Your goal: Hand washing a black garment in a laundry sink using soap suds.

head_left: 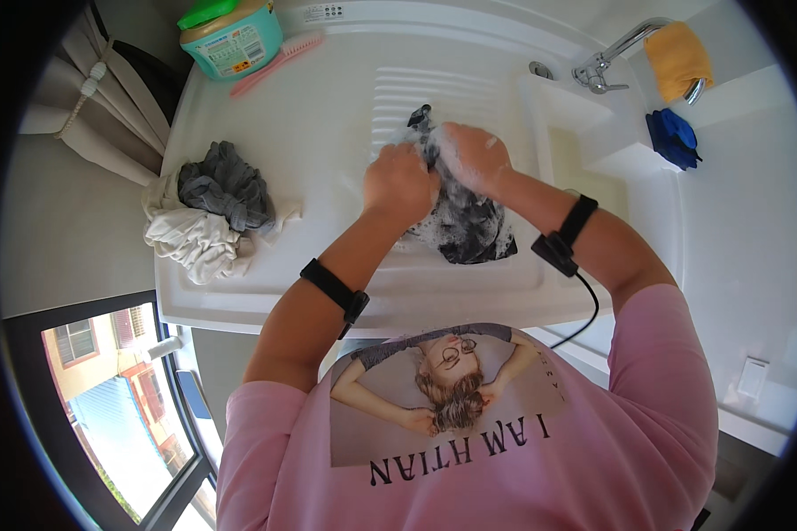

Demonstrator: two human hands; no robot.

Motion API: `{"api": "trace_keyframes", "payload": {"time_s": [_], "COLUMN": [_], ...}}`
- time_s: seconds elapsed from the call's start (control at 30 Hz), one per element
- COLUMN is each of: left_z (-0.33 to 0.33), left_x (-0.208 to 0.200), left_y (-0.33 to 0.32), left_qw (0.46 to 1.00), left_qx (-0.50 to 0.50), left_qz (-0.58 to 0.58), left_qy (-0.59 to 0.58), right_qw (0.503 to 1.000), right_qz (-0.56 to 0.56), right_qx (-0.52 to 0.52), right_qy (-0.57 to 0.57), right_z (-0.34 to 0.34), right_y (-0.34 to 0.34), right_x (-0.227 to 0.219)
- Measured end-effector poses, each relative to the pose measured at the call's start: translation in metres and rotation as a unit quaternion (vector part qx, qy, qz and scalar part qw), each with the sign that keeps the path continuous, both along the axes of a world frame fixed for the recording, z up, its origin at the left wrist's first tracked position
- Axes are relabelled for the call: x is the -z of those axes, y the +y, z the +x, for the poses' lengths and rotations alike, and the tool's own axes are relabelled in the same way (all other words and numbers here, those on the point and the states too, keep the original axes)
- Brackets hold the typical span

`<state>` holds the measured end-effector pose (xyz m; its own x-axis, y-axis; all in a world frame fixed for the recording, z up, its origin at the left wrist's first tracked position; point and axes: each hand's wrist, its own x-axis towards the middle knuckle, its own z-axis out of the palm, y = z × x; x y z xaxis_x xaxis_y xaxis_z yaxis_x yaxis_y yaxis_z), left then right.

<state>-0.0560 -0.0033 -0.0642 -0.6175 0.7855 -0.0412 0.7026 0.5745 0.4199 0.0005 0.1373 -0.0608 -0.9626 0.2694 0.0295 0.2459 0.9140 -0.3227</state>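
A dark, wet cloth garment (475,232) covered in white suds lies on the ridged washboard part (416,88) of the white laundry sink. My left hand (400,183) is closed on its left side, fingers curled into the fabric. Opposite it, my right hand (475,157) grips the same cloth, with foam over its knuckles. Between the two fists a bunched strip of the fabric runs up to a dark tip. The rest of the garment spreads out below the hands toward the sink's front rim. The fingertips of both hands are hidden.
Left on the sink sit a grey cloth (227,188) and a white cloth (199,232) in a heap. A teal tub (233,44) and a pink brush (277,62) stand at the back left. Back right are a chrome faucet (598,73), a yellow cloth (677,60) and a blue cloth (673,139).
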Motion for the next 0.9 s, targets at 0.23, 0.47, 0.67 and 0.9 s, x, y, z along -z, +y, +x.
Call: {"api": "trace_keyframes", "payload": {"time_s": [0.23, 0.47, 0.67, 0.9], "left_z": [0.004, -0.003, 0.004, 0.000], "left_x": [-0.006, 0.008, -0.021, -0.005], "left_y": [0.004, -0.008, 0.004, 0.005], "left_qw": [0.997, 0.999, 1.000, 1.000], "left_qx": [0.025, -0.024, 0.024, -0.002], "left_qz": [0.053, 0.007, -0.008, -0.014], "left_qy": [0.060, 0.034, -0.011, -0.028], "right_qw": [1.000, 0.998, 0.988, 0.999], "right_qz": [0.002, -0.037, 0.015, 0.034], "right_qx": [0.022, 0.015, -0.099, 0.034], "right_qy": [-0.018, -0.037, 0.115, -0.021], "right_z": [0.013, 0.019, 0.037, 0.002], "right_y": [0.011, -0.028, 0.011, 0.013], "right_x": [-0.008, -0.020, 0.003, 0.001]}}
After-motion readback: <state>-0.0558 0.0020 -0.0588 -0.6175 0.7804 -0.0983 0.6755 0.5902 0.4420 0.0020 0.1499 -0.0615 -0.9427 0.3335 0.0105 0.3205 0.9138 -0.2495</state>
